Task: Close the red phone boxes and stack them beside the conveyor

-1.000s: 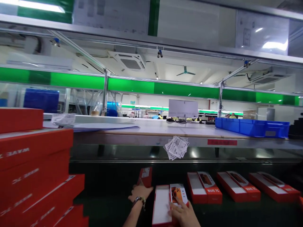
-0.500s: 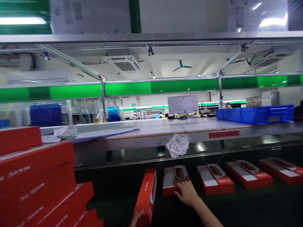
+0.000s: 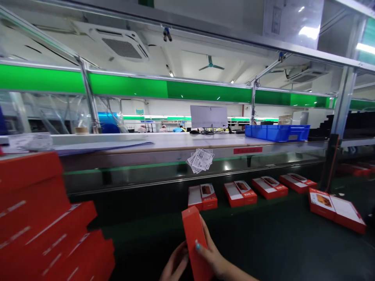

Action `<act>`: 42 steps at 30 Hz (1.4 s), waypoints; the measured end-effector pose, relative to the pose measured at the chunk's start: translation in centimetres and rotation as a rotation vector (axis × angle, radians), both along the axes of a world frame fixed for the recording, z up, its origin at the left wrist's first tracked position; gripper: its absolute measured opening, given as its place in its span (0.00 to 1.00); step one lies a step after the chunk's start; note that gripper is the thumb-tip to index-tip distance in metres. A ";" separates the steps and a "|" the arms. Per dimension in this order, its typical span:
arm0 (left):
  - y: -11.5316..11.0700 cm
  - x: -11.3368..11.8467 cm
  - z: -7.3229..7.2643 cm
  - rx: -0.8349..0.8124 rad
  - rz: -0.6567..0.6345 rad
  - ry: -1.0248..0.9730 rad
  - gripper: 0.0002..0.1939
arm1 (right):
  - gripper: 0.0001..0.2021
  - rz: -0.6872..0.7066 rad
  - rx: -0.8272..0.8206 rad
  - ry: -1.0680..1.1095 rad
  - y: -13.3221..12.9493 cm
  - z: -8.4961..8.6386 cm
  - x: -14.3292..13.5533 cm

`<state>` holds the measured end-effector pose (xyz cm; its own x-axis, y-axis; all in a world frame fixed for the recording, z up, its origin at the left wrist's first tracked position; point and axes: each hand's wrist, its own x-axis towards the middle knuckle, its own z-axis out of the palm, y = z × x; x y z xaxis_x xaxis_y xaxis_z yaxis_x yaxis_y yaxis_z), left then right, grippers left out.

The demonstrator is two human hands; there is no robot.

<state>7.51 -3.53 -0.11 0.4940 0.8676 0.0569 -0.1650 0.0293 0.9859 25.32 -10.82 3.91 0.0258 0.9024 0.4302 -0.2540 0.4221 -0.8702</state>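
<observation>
Both hands hold one red box (image 3: 195,238) low at the centre of the view, above the dark belt (image 3: 263,242). The right hand (image 3: 212,255) is closed around the box from the right side, thumb on its front face, fingers behind. The left hand (image 3: 175,263) touches the box at its lower left with curved fingers; whether it really grips or only supports, I cannot tell. The box stands nearly upright, tilted a bit to the left, its plain red face toward the camera. On the belt behind it lies a row of similar boxes, the nearest one (image 3: 202,196) just beyond the held box, then others (image 3: 240,192) to the right, each w/ a white and a red half. One larger open box (image 3: 336,208) lies well apart at the right. At the left is a stack of red boxes (image 3: 43,226), close to the camera. Above the belt runs a pale surface (image 3: 164,142) w/ a bunch of paper labels (image 3: 200,160) hanging at its front edge and a blue tray (image 3: 277,132) on it further right.
</observation>
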 end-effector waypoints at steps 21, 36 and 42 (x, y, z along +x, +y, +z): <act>-3.7 1.5 2.4 -0.175 0.002 -0.313 0.41 | 0.43 -0.066 -0.054 -0.205 -0.6 4.5 1.4; -4.0 2.6 2.0 0.064 -0.025 -0.307 0.41 | 0.37 -0.183 -0.024 -0.111 -3.1 3.1 2.1; -5.5 2.2 3.2 0.082 -0.076 -0.291 0.43 | 0.38 -0.347 -0.023 -0.080 -4.9 0.2 2.5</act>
